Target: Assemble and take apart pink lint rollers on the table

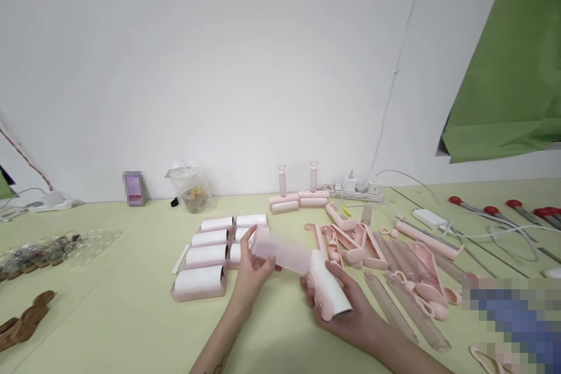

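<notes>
My left hand (254,272) pinches a translucent pink plastic cover (287,252), held slantwise above the table. In my right hand (353,312) is a lint roller head (329,286), a white roll with a pale pink end piece, gripped between thumb and fingers. The cover's right end meets or overlaps the roll's upper end; whether they are joined I cannot tell. Left of my hands, several white rolls (199,280) lie in two columns, the nearest in a translucent pink cover. To the right are pink plastic handle parts (346,242) and clear tubes (390,304).
Two pink lint rollers (313,198) stand by the wall, near a power strip (355,191) with cables. A plastic bag (193,190) is at the back. Red-tipped tools (493,213) lie far right; brown wooden pieces (28,321) and clear plastic packs (52,254) lie left.
</notes>
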Available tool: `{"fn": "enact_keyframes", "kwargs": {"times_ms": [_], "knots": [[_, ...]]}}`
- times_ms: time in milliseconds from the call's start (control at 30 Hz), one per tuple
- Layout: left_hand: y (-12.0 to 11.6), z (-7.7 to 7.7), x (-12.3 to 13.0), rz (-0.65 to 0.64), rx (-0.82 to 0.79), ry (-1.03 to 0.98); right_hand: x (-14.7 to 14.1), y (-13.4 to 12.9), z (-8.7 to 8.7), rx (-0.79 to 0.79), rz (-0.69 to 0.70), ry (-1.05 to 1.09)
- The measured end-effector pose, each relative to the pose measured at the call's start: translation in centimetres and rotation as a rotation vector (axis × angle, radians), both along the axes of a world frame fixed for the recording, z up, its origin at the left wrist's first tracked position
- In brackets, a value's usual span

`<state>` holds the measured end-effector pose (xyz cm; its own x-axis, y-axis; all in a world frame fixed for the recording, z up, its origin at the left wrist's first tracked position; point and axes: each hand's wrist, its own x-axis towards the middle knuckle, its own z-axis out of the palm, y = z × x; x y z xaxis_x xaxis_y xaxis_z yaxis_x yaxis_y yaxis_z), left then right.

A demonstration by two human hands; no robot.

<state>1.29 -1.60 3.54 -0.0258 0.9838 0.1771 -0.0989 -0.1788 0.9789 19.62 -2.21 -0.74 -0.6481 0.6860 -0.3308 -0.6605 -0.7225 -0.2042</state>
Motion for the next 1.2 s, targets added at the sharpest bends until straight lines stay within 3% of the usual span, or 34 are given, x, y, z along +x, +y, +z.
{"fn": "enact_keyframes", "kwargs": {"times_ms": [100, 233, 333, 433, 533, 633, 800, 900, 1000, 1133, 1200], "knots": [[-1.0, -0.9, -0.5, -0.024, 0.038, 0.016, 1.3, 0.4, 0.8, 0.128, -0.082, -0.046], [-1.4, -2.7, -0.5, -0.117, 0.066, 0.217, 2.9, 0.5, 3.3, 0.356, -0.225, -0.14], [-1.6, -4.0, -0.1, -0.219, 0.007, 0.411, 3.0, -0.2, 4.6, 0.465, -0.241, -0.16], [-2.0, -4.6, 0.1, -0.244, -0.029, 0.53, 2.1, -1.5, 4.5, 0.461, -0.203, -0.21], [-2.7, -3.9, 0.1, -0.209, 0.103, 0.582, 0.9, -3.1, 3.6, 0.41, -0.099, -0.253], [-3.5, -2.7, 0.5, -0.268, 0.232, 0.505, -0.1, -4.2, 3.0, 0.328, -0.031, -0.28], [-4.2, -2.1, 2.0, -0.286, 0.084, 0.303, -0.9, -4.5, 3.0, 0.248, -0.078, -0.326], [-3.7, -1.9, 2.0, -0.217, 0.056, 0.135, -1.1, -4.4, 3.2, 0.212, -0.097, -0.284], [-3.2, -1.3, 1.3, -0.162, 0.021, 0.036, -1.3, -4.6, 3.0, 0.182, -0.026, -0.236], [-3.4, -0.6, 0.8, -0.312, 0.019, 0.101, -1.5, -4.9, 2.7, 0.187, 0.182, -0.249], [-3.8, -0.4, 0.8, -0.382, 0.028, 0.157, -1.7, -5.1, 2.7, 0.202, 0.223, -0.269]]}}
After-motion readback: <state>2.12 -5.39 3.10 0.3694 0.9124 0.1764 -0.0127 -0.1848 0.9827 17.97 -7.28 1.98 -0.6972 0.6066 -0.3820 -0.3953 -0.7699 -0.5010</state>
